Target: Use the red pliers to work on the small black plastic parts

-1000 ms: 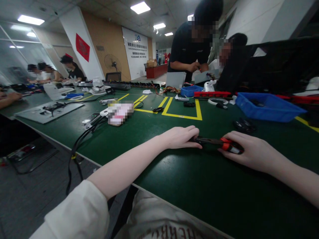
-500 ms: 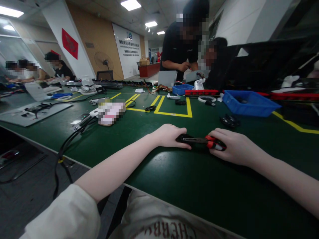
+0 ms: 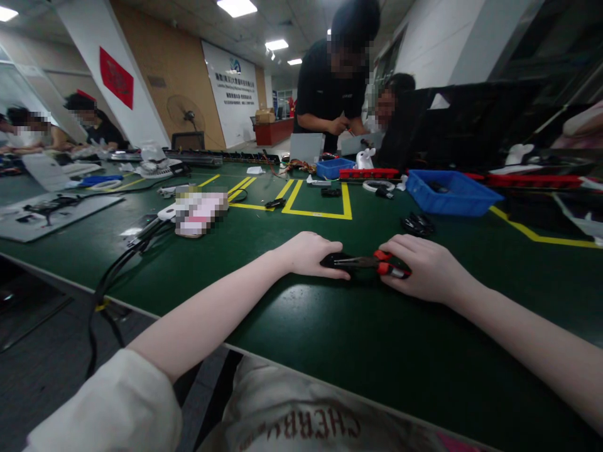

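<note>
Long-nosed pliers (image 3: 385, 263) with red and black handles are gripped in my right hand (image 3: 421, 267), their jaws pointing left. My left hand (image 3: 313, 256) pinches a small black part (image 3: 335, 260) between thumb and fingers; its exact kind is too dark to make out. The tips of the pliers reach to this black part, and whether the jaws bite on it cannot be told. Both hands are low over the green table (image 3: 301, 326). Beyond my right hand lies a coiled black cable (image 3: 417, 224).
A blue bin (image 3: 447, 198) with dark items stands behind my right hand. Yellow tape (image 3: 318, 214) marks the table. A pink phone-like object (image 3: 200, 216) and black cables (image 3: 123, 267) lie to the left. Across the table a person (image 3: 332, 88) in black works with their hands.
The view has turned slightly to the right, so everything sits further left. My hands keep the same hold on the pliers and the black part.
</note>
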Motion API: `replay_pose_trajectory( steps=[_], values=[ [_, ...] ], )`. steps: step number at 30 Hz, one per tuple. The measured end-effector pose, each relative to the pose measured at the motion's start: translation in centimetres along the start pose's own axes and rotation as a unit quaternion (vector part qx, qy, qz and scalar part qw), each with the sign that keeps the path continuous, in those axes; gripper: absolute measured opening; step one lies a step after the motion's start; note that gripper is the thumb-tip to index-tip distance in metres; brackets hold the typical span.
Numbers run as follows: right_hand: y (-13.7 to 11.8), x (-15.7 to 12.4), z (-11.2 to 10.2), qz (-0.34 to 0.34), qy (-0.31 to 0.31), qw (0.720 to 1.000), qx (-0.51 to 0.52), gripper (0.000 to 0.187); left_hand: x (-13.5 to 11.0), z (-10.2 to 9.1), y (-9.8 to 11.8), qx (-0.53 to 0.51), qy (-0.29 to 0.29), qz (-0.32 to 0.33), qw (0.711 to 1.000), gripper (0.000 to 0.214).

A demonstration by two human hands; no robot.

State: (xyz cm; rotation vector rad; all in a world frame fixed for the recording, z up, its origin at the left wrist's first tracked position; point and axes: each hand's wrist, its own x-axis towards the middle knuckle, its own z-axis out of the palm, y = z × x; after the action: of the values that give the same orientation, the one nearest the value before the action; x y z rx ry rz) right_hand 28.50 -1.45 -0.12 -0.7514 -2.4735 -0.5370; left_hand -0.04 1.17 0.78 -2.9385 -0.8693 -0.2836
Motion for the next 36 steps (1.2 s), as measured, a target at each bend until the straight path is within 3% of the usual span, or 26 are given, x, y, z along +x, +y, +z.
replay_pose_trajectory(
  steps=[19, 27, 36],
  values=[
    [-0.2, 0.2, -0.1, 0.074, -0.045, 0.995, -0.038, 0.039, -0.3, -0.8, 0.2, -0.036, -0.019, -0.013, 0.999, 0.052],
    [-0.3, 0.1, 0.3, 0.088, -0.034, 0.994, -0.06, 0.026, -0.1, -0.8, 1.0, -0.027, -0.022, 0.008, 0.999, 0.052],
    [-0.3, 0.3, 0.0, 0.075, -0.048, 0.993, -0.081, 0.026, -0.1, -0.6, 1.1, -0.029, -0.016, 0.028, 0.999, 0.053]
  ],
)
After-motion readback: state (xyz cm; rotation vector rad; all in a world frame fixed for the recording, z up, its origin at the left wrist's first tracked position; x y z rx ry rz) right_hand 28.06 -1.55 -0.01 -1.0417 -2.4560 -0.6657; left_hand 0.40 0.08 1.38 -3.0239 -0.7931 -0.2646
